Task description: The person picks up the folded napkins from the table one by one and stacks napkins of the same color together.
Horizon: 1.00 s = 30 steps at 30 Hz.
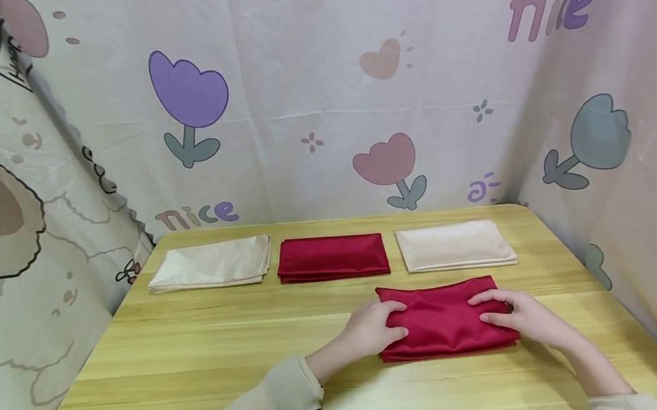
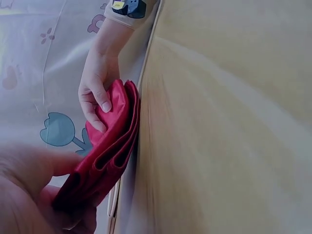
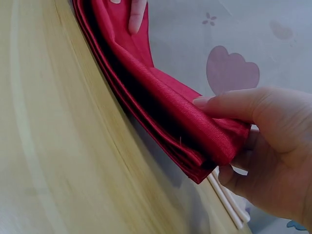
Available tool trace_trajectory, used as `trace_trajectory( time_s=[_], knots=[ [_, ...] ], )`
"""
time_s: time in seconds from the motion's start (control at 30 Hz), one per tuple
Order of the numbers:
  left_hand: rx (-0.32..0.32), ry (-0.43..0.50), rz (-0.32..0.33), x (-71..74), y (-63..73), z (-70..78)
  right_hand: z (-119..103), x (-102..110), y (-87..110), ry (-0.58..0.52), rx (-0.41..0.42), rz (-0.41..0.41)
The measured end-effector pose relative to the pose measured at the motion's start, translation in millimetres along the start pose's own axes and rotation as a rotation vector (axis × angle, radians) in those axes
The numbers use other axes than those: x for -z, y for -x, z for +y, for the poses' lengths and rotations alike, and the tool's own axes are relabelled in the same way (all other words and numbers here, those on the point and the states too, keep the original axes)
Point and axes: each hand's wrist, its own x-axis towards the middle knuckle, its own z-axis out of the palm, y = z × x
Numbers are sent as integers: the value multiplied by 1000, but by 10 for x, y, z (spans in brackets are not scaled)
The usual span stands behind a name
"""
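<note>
A folded red cloth point(image 1: 444, 319) lies on the wooden table point(image 1: 202, 360), front and right of centre. My left hand point(image 1: 398, 320) grips its left end, thumb on top. At the other end my right hand point(image 1: 484, 308) pinches the cloth. The right wrist view shows the right hand point(image 3: 214, 139) with its thumb over the stacked red layers point(image 3: 165, 107) and fingers beneath. In the left wrist view, my left hand point(image 2: 58, 190) holds the near end of the cloth point(image 2: 109, 141), which sits slightly lifted from the tabletop point(image 2: 219, 122).
Three folded cloths line the table's back: cream point(image 1: 211, 264) at left, red point(image 1: 332, 257) in the middle, cream point(image 1: 454, 245) at right. Printed fabric curtains point(image 1: 308, 91) enclose the table on three sides. Bare wood spans the front left.
</note>
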Motion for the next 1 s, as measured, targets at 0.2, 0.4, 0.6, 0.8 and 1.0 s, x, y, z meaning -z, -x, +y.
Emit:
trace_trajectory(
  time_s=[0.2,0.4,0.6,0.8,1.0],
  knots=[
    [24,-72,77,48,54,22,-105,-9,3,7,84,55],
    [-1,-81,170,101,81,19,-159,1,-24,55,93,89],
    [-25,-81,280,159,90,-7,-221,10,-61,62,89,112],
    [-18,-68,354,205,102,-47,-336,-13,-77,30,105,139],
    [-5,-58,393,242,105,-94,-410,-57,-100,53,165,181]
  ],
)
